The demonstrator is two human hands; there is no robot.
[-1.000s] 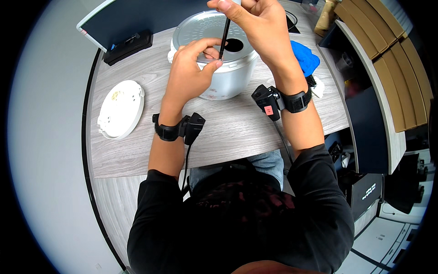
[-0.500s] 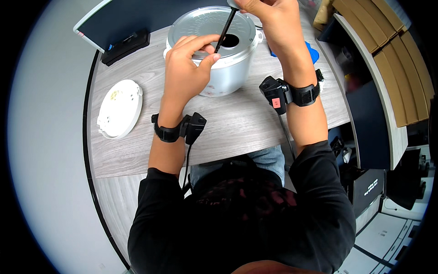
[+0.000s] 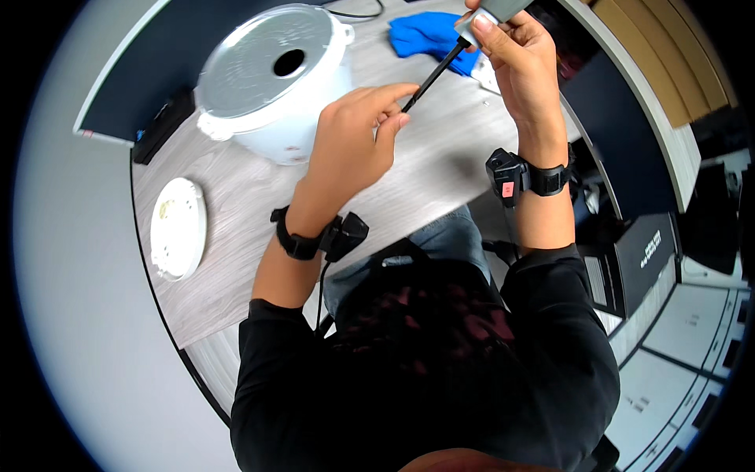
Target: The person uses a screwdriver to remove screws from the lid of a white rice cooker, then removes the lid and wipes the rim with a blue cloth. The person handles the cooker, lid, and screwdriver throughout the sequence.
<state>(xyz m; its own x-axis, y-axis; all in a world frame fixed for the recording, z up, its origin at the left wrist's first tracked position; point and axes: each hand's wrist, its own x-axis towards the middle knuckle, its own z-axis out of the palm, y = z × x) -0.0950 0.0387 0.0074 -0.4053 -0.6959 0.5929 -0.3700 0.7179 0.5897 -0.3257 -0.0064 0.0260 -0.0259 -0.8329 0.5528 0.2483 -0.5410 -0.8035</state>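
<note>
My right hand (image 3: 528,75) grips the grey handle of a screwdriver (image 3: 442,71), raised at the far right above the table. Its long black shaft slants down to the left. With thumb and index finger, my left hand (image 3: 352,138) pinches the shaft's lower end; the very tip is hidden by the fingers. To the left of that hand stands a white rice cooker body (image 3: 279,130) with a silvery top plate (image 3: 248,67) and a dark round hole in it. Neither hand touches the cooker.
A white round cover (image 3: 179,228) lies on the wood-grain table (image 3: 240,208) at the left. Blue cloth (image 3: 421,35) sits at the back, beside a black cable (image 3: 362,14). A dark panel borders the back left; a shelf with cardboard boxes (image 3: 661,55) rises at the right.
Both hands and the screwdriver have moved from above the cooker's top to its right. The view has shifted, so the cooker appears farther left and the blue cloth shows more fully.
</note>
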